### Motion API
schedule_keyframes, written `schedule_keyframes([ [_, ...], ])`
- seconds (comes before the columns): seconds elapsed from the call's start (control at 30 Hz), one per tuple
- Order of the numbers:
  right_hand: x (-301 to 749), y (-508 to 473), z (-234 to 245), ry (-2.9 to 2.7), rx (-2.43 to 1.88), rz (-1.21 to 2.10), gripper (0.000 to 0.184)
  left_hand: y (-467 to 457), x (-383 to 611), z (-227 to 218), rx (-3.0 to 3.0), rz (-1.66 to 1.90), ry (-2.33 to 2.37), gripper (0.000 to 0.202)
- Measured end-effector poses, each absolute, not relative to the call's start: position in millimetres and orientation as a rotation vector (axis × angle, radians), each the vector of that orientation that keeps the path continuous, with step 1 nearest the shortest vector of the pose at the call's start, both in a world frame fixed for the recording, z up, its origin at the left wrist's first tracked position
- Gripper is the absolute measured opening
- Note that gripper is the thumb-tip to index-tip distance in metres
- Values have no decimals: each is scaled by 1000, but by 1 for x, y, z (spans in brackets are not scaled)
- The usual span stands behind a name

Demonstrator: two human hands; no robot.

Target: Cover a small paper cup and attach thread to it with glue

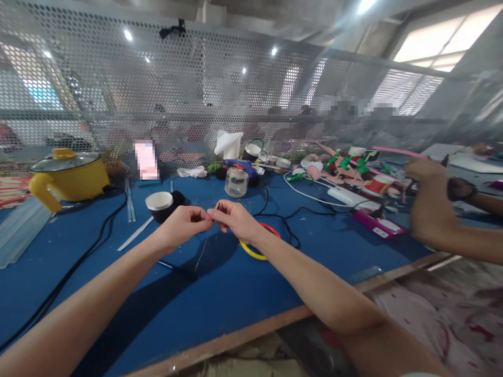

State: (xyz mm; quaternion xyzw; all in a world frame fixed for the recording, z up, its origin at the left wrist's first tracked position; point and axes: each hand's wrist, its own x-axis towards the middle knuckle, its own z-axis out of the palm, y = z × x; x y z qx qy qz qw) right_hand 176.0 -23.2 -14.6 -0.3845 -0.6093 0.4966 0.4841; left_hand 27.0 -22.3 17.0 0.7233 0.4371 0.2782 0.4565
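Note:
Above the blue table, my left hand [187, 224] and my right hand [238, 221] meet at the fingertips, both closed in a pinch. A small dark piece [218, 206] shows at the fingers of my right hand; its kind is too small to make out. Below the fingertips hangs a thin pale thread [201, 252]. What my left fingertips hold is hidden. Just behind my left hand stands a black cup with a white rim [159, 201]. A red and yellow ring [255, 254] lies on the table, partly under my right wrist.
A clear jar [236, 182] and a blue glue gun [242, 166] sit behind my hands. The yellow pot [73, 178] stands at left, a phone [146, 159] beyond. Cables and a purple power strip [379, 224] lie at right, near another person's arm [436, 209].

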Motion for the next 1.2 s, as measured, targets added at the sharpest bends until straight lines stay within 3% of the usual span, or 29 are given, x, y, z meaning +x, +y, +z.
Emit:
schedule_keyframes([
  [0.13, 176, -23, -16, -1503, -955, 1161, 31, -22, 27, 15, 1782, 699, 1054, 17],
  [0.4, 176, -20, -17, -1389, -761, 1420, 29, -23, 27, 21, 1577, 636, 1020, 19],
  [0.93, 176, -24, -17, -1532, -969, 1144, 37, -22, 25, 21, 1850, 654, 1063, 17],
  [1.2, 174, -20, -18, -1319, -786, 1474, 35, -24, 26, 23, 1657, 635, 1042, 16],
])
